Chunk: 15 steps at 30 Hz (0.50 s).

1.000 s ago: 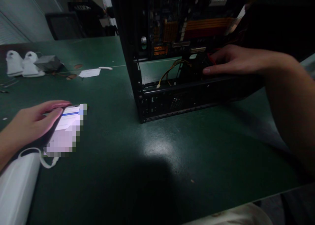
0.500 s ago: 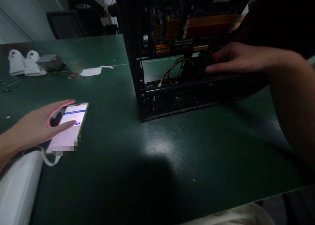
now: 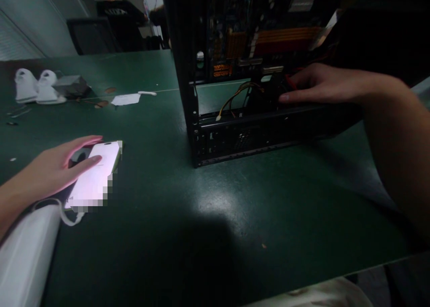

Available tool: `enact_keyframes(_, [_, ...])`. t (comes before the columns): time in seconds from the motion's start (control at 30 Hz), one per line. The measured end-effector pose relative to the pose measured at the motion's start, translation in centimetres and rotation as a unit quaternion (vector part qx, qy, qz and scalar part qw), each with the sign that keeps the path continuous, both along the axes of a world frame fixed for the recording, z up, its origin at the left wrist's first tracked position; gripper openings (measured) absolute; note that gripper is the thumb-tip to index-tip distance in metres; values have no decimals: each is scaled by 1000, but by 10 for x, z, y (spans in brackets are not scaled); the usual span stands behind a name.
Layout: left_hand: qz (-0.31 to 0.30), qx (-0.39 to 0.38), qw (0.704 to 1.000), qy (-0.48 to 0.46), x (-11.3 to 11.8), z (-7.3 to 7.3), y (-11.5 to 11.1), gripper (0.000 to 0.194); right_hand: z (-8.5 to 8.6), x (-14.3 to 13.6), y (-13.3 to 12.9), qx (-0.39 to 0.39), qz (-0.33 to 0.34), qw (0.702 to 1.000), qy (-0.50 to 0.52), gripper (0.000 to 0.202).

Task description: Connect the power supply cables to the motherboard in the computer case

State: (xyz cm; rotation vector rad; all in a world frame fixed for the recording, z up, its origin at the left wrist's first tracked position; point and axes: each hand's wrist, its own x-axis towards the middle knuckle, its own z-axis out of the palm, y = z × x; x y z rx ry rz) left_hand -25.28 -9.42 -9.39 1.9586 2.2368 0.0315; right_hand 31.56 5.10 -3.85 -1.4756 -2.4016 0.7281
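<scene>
My left hand (image 3: 57, 168) rests at the left side of a lit phone (image 3: 92, 179). Its thumb is over the screen and its index finger stretches along the top left edge, with a gap between them. A white cable (image 3: 69, 222) runs to the phone's lower end. On the right, my right hand (image 3: 322, 85) reaches inside an open black computer case (image 3: 235, 139). Its thumb presses on a dark part with a bit of red beside it; the other fingers are mostly hidden. Loose yellow and black wires (image 3: 235, 96) hang near that part.
A motherboard (image 3: 235, 33) shows in the case's upper half. White plastic pieces (image 3: 36, 87), a grey block (image 3: 72, 86) and a paper scrap (image 3: 126, 99) lie at the table's far left. A white box-like object (image 3: 28, 248) is at lower left. A person (image 3: 117, 15) sits beyond the table.
The phone screen has gone from a page with blue marks to nearly blank white. My left thumb has shifted slightly left and up. The right hand has barely moved.
</scene>
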Motion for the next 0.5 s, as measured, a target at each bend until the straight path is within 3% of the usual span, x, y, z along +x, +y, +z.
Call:
enact_keyframes(0.3, [19, 57, 996, -61, 4, 1, -2, 77, 0, 1, 1, -33, 8, 999, 7, 72])
enact_keyframes(0.5, [43, 48, 997, -45, -3, 2, -2, 78, -1, 2, 3, -23, 26, 999, 8, 63])
